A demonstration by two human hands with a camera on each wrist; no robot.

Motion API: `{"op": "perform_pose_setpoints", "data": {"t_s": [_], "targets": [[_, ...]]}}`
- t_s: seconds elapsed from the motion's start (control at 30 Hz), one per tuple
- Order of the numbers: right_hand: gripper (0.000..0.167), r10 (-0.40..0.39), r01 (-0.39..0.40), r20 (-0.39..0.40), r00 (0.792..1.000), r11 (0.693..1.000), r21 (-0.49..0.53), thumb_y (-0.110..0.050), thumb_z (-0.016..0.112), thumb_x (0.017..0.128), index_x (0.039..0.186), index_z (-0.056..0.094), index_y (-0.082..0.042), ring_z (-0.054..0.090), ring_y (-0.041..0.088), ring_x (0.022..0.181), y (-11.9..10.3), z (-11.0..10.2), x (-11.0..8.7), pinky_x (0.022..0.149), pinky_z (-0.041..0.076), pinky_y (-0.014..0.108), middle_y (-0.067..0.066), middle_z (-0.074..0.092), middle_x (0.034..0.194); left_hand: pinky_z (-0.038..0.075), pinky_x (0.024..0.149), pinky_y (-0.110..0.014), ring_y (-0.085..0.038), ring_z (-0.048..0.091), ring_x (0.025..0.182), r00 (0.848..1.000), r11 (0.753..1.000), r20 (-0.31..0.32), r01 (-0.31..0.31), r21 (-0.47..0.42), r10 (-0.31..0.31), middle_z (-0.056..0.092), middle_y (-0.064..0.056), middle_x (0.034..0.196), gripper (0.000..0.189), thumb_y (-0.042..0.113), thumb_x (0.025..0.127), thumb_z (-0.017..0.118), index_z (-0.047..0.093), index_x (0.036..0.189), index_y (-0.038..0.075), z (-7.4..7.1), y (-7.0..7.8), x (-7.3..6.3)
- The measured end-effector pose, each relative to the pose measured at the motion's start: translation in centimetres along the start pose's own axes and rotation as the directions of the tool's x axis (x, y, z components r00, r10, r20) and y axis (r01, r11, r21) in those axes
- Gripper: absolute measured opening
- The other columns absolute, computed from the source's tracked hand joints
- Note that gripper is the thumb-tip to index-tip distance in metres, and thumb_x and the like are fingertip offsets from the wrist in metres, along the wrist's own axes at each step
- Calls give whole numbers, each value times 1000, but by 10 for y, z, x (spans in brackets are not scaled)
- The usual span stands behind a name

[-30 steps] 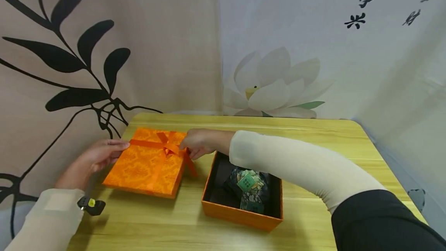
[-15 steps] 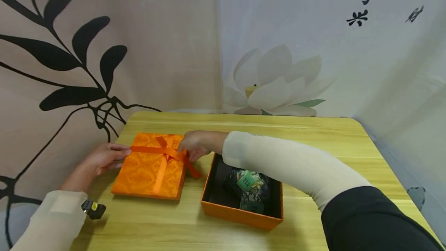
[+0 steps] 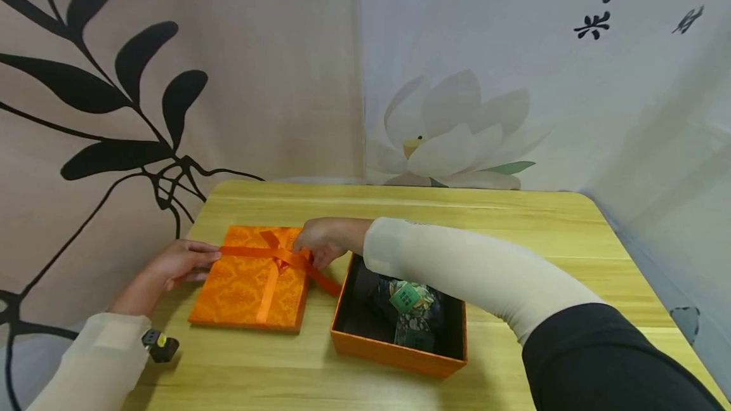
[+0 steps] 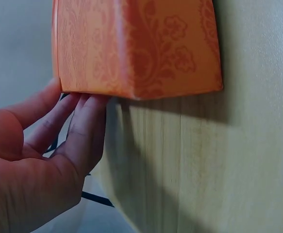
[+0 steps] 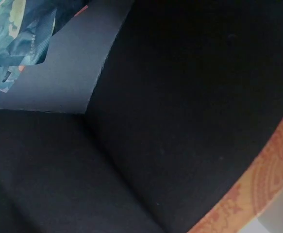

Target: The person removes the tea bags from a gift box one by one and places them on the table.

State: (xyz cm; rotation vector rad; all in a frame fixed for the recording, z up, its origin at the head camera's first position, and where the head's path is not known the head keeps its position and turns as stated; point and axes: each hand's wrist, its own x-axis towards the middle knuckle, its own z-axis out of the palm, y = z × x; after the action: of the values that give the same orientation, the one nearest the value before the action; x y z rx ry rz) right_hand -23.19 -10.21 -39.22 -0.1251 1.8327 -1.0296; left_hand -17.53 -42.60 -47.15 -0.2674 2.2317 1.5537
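An orange patterned box lid [image 3: 240, 290] with a ribbon bow [image 3: 279, 257] lies level at the left of the table, low over or on the wood. My left hand [image 3: 183, 265] holds its left edge; in the left wrist view the thumb [image 4: 41, 104] lies along one side and the fingers reach to its lower edge. At the lid's right edge my right hand [image 3: 323, 241] grips with curled fingers, partly hidden by the hand itself. Right of the lid stands the open box [image 3: 400, 355], black inside, holding dark printed packets [image 3: 414, 313] with green labels. The right wrist view shows the box's black inner wall [image 5: 190, 107], not the hand.
The ribbon's loose tail [image 3: 325, 281] hangs from the lid toward the box's left rim. My right forearm [image 3: 485, 265] passes over the box's back corner. Wood-grain tabletop [image 3: 542, 233] extends behind and right, up to a printed cloth wall [image 3: 457, 37].
Both hands have brought the lid down and slightly toward me, from tilted to level. The ribbon tail has swung toward the box. The box and packets stay in place.
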Motion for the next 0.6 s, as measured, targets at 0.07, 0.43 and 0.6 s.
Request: {"op": "perform_pose_setpoints", "data": {"t_s": [0.07, 0.43, 0.6], "targets": [[65, 9, -9, 12, 1000, 1000, 2, -29, 57, 108, 161, 30, -2, 53, 49, 133, 1, -1, 1, 111, 46, 54, 31, 45, 152, 63, 79, -32, -7, 70, 86, 1000, 1000, 8, 14, -23, -14, 72, 6, 98, 49, 15, 106, 60, 50, 137, -21, 0, -2, 1], [90, 52, -54, 75, 996, 998, 28, -69, 40, 101, 165, 22, -8, 47, 53, 137, 6, -7, 9, 111, 45, 58, 33, 35, 158, 61, 91, -38, -13, 70, 98, 984, 951, 150, 134, -279, -95, 72, 2, 106, 80, 63, 107, 27, 66, 128, -3, -10, -8, 10], [95, 67, -72, 71, 995, 995, 68, -76, 34, 99, 166, 20, -10, 48, 55, 135, 6, -9, 12, 109, 46, 60, 36, 37, 155, 59, 94, -40, -17, 70, 102, 976, 921, 205, 149, -360, -78, 72, -1, 109, 85, 70, 103, 19, 74, 116, 6, -13, -8, 8]]}}
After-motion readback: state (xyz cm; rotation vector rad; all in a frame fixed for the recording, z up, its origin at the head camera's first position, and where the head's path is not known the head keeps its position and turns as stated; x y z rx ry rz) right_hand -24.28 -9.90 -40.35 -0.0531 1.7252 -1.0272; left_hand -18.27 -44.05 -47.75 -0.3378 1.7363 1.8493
